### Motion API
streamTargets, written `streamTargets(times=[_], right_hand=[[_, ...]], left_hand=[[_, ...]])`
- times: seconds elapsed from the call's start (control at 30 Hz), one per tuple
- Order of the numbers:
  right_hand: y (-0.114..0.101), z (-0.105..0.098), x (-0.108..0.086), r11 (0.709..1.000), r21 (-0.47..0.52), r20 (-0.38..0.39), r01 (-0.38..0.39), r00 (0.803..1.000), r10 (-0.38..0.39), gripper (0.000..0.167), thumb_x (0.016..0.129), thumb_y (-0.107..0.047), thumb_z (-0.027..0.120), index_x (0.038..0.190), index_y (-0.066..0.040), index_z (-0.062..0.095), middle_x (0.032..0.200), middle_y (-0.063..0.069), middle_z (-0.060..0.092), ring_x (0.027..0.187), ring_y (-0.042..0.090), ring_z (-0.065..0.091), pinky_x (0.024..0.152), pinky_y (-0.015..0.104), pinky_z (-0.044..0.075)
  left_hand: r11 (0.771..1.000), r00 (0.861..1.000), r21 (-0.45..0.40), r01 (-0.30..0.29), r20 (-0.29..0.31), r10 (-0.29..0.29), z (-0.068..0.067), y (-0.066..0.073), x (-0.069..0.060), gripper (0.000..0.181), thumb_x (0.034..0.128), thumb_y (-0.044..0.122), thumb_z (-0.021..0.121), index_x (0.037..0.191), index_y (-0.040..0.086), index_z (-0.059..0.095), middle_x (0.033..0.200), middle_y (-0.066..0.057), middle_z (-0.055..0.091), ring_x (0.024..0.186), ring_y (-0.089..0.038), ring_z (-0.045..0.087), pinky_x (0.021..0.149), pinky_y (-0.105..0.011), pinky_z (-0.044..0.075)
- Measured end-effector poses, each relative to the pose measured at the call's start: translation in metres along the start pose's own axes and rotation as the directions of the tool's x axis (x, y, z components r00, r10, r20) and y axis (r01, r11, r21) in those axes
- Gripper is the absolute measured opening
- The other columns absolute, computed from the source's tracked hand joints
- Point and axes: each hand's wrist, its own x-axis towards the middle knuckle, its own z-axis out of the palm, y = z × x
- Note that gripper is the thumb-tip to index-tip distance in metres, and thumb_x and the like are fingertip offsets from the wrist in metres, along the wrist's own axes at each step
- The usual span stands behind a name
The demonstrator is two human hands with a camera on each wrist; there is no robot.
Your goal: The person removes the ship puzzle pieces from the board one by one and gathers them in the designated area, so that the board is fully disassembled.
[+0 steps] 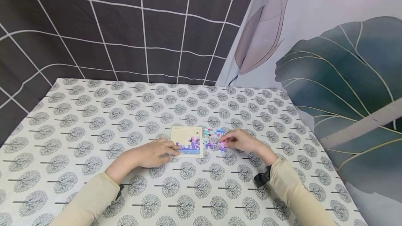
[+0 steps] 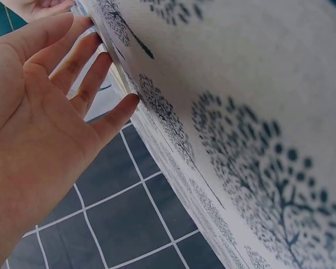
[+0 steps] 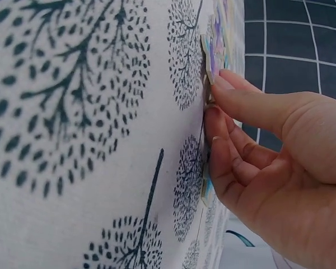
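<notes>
A square, pale jigsaw puzzle board (image 1: 177, 134) lies on the table, with purple, blue and pink pieces joined along its lower and right parts. My left hand (image 1: 158, 152) rests on the board's left edge, fingers extended and spread in the left wrist view. Just right of the board lie several loose colorful puzzle pieces (image 1: 221, 133). Among them, my right hand (image 1: 240, 140) pinches a puzzle piece (image 3: 210, 63) low at the table, thumb against its edge; the fingers hide part of it.
A white tablecloth (image 1: 103, 187) printed with dark trees covers the table. A dark grid-patterned cloth (image 1: 119, 27) hangs behind the far edge, and a leaf-printed curtain (image 1: 342, 62) hangs on the right. A black wrist strap (image 1: 263, 177) sits on the right forearm.
</notes>
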Motion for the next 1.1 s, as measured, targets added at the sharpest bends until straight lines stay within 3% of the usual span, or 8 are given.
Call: streamTargets(times=[0.43,0.57,0.77,0.93,1.1], right_hand=[[-0.002,0.0,0.0,0.999,-0.024,-0.004,-0.036,0.999,0.036,0.023,0.085,-0.002,0.061,0.106,-0.009,0.069,0.094,0.002,0.065,0.074,0.009,0.053,0.066,0.019,0.049],[-0.003,-0.002,-0.003,0.999,-0.032,0.014,0.014,1.0,-0.013,0.026,0.085,-0.002,0.061,0.109,-0.007,0.066,0.097,0.004,0.065,0.08,0.012,0.057,0.074,0.021,0.052],[-0.008,-0.019,-0.012,0.993,-0.056,-0.093,0.103,0.99,-0.108,0.029,0.083,0.001,0.063,0.112,0.0,0.063,0.097,0.01,0.067,0.089,0.02,0.062,0.082,0.031,0.055],[-0.012,-0.029,-0.014,0.989,-0.094,-0.096,0.118,0.987,-0.127,0.031,0.083,-0.001,0.065,0.114,0.001,0.063,0.098,0.011,0.067,0.089,0.018,0.062,0.082,0.033,0.055],[-0.018,-0.027,-0.008,0.988,-0.088,-0.088,0.129,0.987,-0.137,0.031,0.083,-0.003,0.065,0.114,0.001,0.062,0.098,0.01,0.067,0.091,0.02,0.063,0.084,0.035,0.055]], left_hand=[[1.0,1.0,-0.009,0.011,0.001,-0.011,0.001,-0.002,0.0,0.036,0.094,0.016,0.049,0.128,0.01,0.056,0.139,-0.006,0.048,0.126,-0.031,0.041,0.108,-0.052,0.031],[1.0,1.0,-0.017,0.017,0.002,-0.017,0.002,-0.002,0.001,0.036,0.0941,0.016,0.049,0.129,0.01,0.056,0.14,-0.006,0.048,0.126,-0.031,0.041,0.108,-0.052,0.032],[0.999,1.0,-0.025,0.024,0.006,-0.023,0.002,-0.001,0.001,0.036,0.094,0.016,0.049,0.129,0.011,0.056,0.14,-0.005,0.047,0.127,-0.031,0.041,0.109,-0.052,0.031],[1.0,1.0,-0.017,0.027,0.002,-0.027,0.001,-0.001,0.0,0.036,0.0938,0.016,0.049,0.128,0.01,0.057,0.139,-0.005,0.049,0.126,-0.031,0.042,0.108,-0.053,0.032],[1.0,1.0,0.0,0.01,0.003,-0.01,0.001,-0.002,0.001,0.036,0.0936,0.016,0.049,0.129,0.011,0.056,0.139,-0.005,0.048,0.125,-0.03,0.042,0.107,-0.052,0.033]])
